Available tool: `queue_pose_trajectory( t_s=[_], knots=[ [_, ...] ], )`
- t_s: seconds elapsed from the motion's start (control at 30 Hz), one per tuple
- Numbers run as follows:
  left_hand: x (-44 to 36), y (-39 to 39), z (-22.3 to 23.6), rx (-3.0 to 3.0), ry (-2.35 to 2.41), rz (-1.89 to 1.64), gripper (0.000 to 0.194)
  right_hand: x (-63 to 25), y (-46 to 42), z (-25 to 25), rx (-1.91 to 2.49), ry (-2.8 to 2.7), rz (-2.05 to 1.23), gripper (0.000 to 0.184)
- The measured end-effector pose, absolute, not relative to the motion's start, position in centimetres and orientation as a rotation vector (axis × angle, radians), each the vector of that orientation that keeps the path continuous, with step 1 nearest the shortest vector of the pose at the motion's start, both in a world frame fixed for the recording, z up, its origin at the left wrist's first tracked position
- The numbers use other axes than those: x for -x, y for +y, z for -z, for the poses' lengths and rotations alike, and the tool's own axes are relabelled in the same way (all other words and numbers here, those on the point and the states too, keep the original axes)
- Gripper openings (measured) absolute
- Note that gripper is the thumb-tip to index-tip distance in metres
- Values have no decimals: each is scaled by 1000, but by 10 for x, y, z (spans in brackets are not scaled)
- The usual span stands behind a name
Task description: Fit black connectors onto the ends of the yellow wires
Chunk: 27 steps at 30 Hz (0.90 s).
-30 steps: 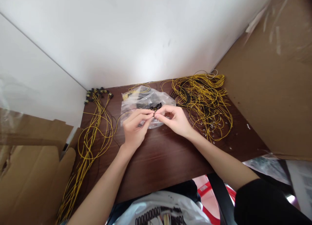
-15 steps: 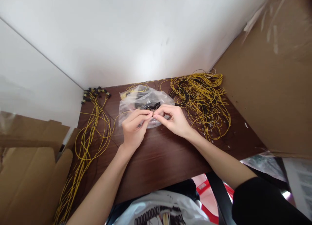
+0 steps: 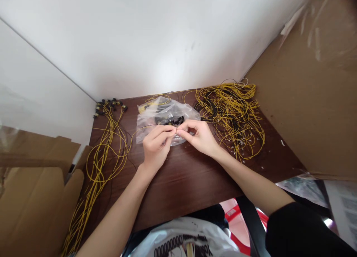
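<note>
Mid-frame, my left hand [image 3: 156,143] and right hand [image 3: 201,139] pinch near the bag [image 3: 189,113]. What they grip, I cannot tell.

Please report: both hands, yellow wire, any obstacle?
Bare left hand, bare right hand: pinched, tips meeting; any held piece hidden. Thin yellow wire runs toward left hand. Translucent plastic bag behind them, not visibly blocking.

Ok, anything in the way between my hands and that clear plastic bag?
Nothing visible blocks them: your left hand and right hand meet at the near side of the clear plastic bag; whether they touch it, I can't tell. Only a thin wire crosses its left side. The yellow wire tangle lies to the right.
</note>
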<state>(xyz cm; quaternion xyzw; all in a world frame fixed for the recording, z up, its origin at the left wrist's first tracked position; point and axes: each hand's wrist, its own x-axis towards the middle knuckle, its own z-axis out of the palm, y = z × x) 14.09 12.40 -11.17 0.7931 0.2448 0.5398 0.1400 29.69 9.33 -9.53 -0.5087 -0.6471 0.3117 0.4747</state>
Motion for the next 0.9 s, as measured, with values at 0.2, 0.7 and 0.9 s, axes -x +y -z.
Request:
queue_pose_trajectory(
  t_s=[0.2,0.7,0.9],
  knots=[
    [-142,124,114,-2311,721,-1579,10,-296,94,101,1245,-1512,-816,15],
    [-146,121,118,-1705,917,-1435,9,-301,102,97,1129,-1277,-1164,19],
    [-146,119,120,-1610,933,-1358,11,-304,102,99,1141,-1335,-1046,18]
  ],
)
